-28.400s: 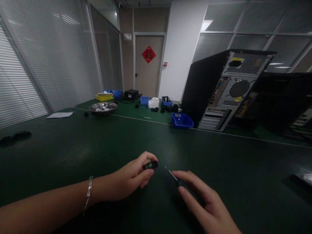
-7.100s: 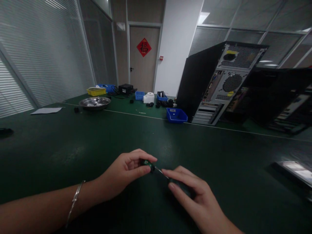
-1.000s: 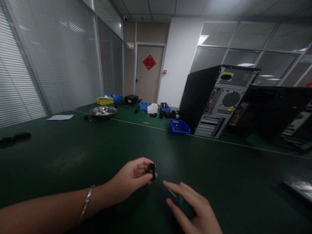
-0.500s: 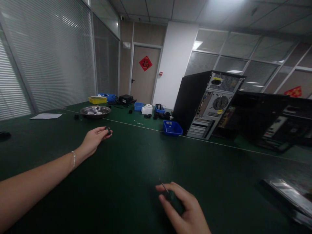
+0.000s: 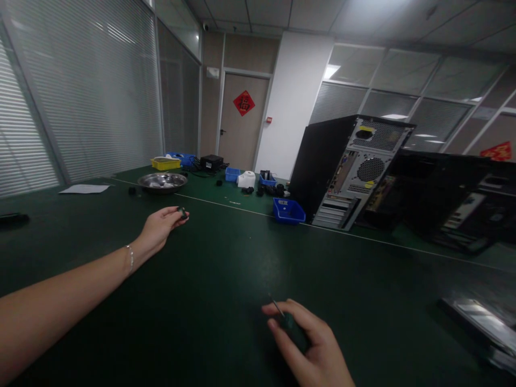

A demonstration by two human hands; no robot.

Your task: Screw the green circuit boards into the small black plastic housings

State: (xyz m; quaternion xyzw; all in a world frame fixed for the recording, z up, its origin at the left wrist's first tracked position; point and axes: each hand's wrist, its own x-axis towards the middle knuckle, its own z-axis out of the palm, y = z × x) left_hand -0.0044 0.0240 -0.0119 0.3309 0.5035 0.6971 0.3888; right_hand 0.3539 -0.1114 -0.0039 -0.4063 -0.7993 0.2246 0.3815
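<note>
the left hand [image 5: 159,228], stretched far out over the green table [image 5: 209,279], pinches a small dark part [image 5: 183,211] in its fingertips, well apart from the right hand [image 5: 308,346], which grips a small screwdriver [image 5: 282,317] close in.

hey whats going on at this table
A person is at a green table with both hands busy. The left hand is stretched out forward, pinching a small dark part in its fingertips, short of a metal bowl. The right hand stays close to the body, holding a small screwdriver with its tip pointing away. An open PC case and blue bins stand further back.
</note>
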